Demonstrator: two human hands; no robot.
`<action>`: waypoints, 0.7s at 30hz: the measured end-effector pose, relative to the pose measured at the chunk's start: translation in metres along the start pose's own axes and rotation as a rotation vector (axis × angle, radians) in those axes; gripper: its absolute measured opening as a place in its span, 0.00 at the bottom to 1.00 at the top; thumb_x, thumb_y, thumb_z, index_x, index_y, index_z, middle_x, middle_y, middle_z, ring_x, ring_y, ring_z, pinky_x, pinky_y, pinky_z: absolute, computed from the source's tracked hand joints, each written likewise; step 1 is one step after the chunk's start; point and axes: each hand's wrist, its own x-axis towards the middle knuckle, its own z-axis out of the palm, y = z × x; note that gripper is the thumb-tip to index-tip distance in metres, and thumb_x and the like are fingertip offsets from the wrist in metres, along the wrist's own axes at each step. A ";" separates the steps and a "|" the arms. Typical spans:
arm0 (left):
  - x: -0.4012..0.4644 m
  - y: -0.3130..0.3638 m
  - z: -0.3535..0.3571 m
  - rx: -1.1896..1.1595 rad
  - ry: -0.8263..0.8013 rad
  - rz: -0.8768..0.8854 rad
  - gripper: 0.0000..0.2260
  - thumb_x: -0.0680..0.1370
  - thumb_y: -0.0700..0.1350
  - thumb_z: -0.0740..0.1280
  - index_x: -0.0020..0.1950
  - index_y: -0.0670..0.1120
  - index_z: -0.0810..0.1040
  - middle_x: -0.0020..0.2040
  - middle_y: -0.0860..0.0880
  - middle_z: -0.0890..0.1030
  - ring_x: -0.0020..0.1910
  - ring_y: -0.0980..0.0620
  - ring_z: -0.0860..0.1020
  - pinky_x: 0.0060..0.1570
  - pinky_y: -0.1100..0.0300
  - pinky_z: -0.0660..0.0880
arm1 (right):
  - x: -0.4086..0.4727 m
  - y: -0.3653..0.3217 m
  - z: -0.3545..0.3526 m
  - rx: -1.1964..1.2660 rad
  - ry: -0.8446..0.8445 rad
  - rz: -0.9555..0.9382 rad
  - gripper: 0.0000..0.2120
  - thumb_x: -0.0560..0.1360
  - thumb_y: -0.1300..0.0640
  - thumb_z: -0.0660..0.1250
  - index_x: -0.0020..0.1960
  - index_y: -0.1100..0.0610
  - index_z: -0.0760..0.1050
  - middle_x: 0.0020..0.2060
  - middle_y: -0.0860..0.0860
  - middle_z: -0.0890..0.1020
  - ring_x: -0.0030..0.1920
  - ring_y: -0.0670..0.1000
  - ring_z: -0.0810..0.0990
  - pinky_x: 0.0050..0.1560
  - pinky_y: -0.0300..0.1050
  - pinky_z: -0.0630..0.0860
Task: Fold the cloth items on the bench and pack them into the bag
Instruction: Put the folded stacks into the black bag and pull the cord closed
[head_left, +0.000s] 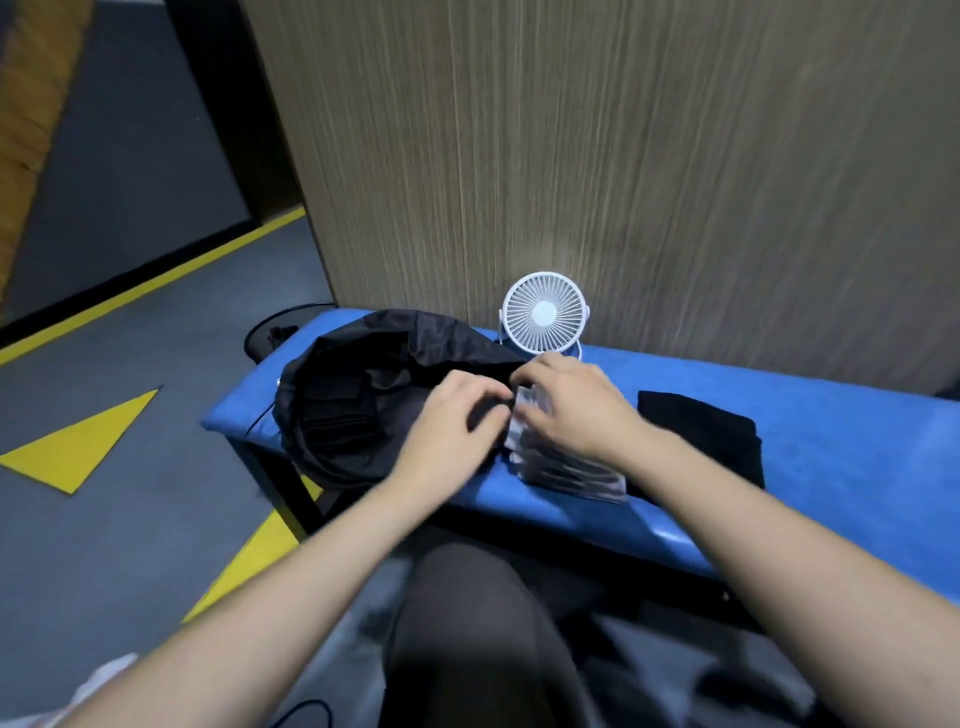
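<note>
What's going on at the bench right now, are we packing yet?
A person is working at the blue bench. Both hands, the left hand and the right hand, are at the far end of a grey striped cloth, the fingers pinching its edge right by the black bag. The bag lies open on the bench's left end. A black folded cloth waits to the right, and a white fan stands behind.
</note>
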 end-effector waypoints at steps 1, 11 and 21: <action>-0.004 0.005 0.014 0.004 -0.022 0.018 0.10 0.77 0.52 0.67 0.55 0.52 0.82 0.52 0.55 0.76 0.55 0.54 0.76 0.58 0.60 0.71 | -0.001 0.014 -0.007 -0.022 -0.061 0.046 0.20 0.75 0.45 0.68 0.66 0.48 0.73 0.61 0.50 0.74 0.63 0.54 0.74 0.62 0.51 0.68; 0.013 0.005 0.081 0.161 -0.066 -0.258 0.06 0.78 0.51 0.67 0.53 0.54 0.81 0.56 0.57 0.74 0.56 0.50 0.72 0.50 0.52 0.75 | 0.033 0.080 0.002 -0.048 -0.621 0.284 0.52 0.64 0.41 0.80 0.78 0.47 0.54 0.73 0.52 0.69 0.68 0.56 0.73 0.68 0.53 0.69; 0.009 -0.004 0.085 0.052 -0.081 -0.305 0.12 0.74 0.44 0.70 0.55 0.54 0.74 0.55 0.57 0.71 0.58 0.52 0.70 0.52 0.52 0.74 | 0.061 0.070 0.013 -0.080 -0.884 0.309 0.28 0.58 0.41 0.82 0.48 0.59 0.81 0.49 0.55 0.86 0.48 0.55 0.84 0.52 0.49 0.82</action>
